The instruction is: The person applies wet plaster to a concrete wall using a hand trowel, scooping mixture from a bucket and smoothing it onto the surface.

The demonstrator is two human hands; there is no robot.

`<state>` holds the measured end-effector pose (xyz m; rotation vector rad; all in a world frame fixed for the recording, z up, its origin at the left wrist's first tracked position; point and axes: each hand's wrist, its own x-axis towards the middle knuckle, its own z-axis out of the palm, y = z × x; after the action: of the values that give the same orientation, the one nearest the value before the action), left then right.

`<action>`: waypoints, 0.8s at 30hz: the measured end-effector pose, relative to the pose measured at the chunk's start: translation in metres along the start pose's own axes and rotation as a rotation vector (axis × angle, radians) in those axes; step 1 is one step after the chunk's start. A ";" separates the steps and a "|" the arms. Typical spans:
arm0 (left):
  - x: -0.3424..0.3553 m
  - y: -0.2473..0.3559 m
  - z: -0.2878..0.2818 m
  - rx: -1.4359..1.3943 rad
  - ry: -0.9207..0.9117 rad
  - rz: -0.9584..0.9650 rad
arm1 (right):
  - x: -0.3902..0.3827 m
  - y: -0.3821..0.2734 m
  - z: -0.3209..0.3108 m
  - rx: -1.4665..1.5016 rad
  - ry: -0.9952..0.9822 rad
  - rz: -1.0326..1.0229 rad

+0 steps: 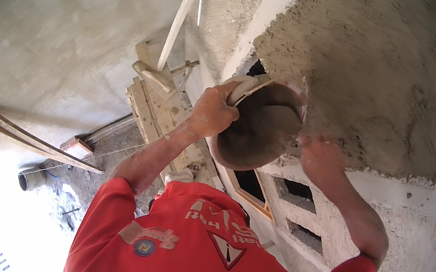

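My left hand [215,111] is closed round the rim of a round bucket [251,147], which is tilted so that its dark inside faces me. Grey, mortar-like material seems to coat or partly fill it; how much is hard to tell. To the right of the bucket, my right hand [324,153] is in front of the wall, its fingers blurred by motion. Whether it holds a tool cannot be made out. Beyond the hands, rough, damp-looking plaster [377,94] covers the upper wall, ending above a paler strip.
Below me on the left is a plank platform [150,109], with a foot [194,169] on it. Long boards [31,138] lean by the left wall. Dark rectangular openings [298,195] pierce the right wall. A wooden pole [177,27] rises at the top.
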<state>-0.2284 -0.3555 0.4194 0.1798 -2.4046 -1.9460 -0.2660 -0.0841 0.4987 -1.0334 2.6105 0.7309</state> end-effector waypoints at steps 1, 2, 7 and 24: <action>0.003 0.002 0.003 0.013 0.013 -0.010 | 0.005 -0.010 0.003 0.057 -0.063 0.064; 0.006 0.005 0.004 0.027 0.031 -0.023 | 0.011 -0.018 0.004 0.146 -0.092 0.059; 0.016 0.007 0.022 0.093 0.124 -0.047 | 0.027 -0.035 0.033 0.548 -0.032 -0.035; 0.006 -0.025 0.001 -0.015 0.129 -0.148 | 0.041 -0.057 0.122 1.077 0.267 0.064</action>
<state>-0.2333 -0.3601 0.3945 0.4805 -2.3550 -1.9427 -0.2510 -0.0781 0.3585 -0.6960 2.6049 -0.8141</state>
